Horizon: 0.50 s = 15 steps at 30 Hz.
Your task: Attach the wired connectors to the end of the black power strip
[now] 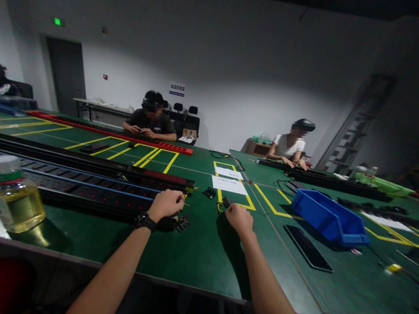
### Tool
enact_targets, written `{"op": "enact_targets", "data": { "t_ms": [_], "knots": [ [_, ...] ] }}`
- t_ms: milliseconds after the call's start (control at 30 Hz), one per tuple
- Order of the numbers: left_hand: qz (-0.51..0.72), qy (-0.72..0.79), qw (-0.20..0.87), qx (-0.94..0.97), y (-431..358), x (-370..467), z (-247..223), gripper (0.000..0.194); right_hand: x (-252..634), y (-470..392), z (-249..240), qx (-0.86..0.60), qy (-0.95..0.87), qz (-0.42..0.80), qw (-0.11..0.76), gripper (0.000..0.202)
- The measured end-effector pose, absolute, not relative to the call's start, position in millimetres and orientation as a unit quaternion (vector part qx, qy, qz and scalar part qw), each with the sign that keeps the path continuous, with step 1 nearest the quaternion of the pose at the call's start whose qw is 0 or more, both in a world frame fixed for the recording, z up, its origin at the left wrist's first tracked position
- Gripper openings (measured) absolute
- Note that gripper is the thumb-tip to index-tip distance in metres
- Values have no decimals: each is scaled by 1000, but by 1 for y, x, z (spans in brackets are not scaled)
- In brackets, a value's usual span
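Note:
My left hand [166, 204], with a dark watch on its wrist, is closed over the right end of a long black rail [105, 195] with blue strips and rows of red marks. Thin yellow wires [185, 200] show at its fingertips, but what it grips is hidden. A small black part [227, 200] pokes out of my closed right hand [239, 218], and a short yellow-and-black wire [220, 207] hangs beside it. Just below the rail's end is a small black bracket-like piece [182, 224]. Another small black piece [209, 193] lies between my hands, farther back.
A bottle of yellow liquid [21, 202] stands at the left front. To the right are a blue bin [330, 217] and a phone-like slab [308, 247]. White papers [229, 184] lie on the green table [194, 259]. Co-workers [152, 119] [288, 147] sit across.

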<state>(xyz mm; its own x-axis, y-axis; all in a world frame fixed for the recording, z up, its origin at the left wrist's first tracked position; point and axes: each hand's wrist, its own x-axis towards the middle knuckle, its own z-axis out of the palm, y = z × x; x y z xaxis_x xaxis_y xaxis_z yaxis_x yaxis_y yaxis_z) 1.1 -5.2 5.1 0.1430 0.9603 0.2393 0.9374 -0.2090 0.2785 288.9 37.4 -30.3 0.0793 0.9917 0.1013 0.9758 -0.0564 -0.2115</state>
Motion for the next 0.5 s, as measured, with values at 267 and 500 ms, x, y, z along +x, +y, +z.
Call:
{"op": "enact_targets", "data": {
  "t_ms": [267,500],
  "knots": [
    [188,623,32,758,-5,1,4,26,289,38,-31,-724,-679,31,122,32],
    [189,620,32,761,-5,0,4,26,290,37,-30,-724,-679,30,120,32]
  ]
}}
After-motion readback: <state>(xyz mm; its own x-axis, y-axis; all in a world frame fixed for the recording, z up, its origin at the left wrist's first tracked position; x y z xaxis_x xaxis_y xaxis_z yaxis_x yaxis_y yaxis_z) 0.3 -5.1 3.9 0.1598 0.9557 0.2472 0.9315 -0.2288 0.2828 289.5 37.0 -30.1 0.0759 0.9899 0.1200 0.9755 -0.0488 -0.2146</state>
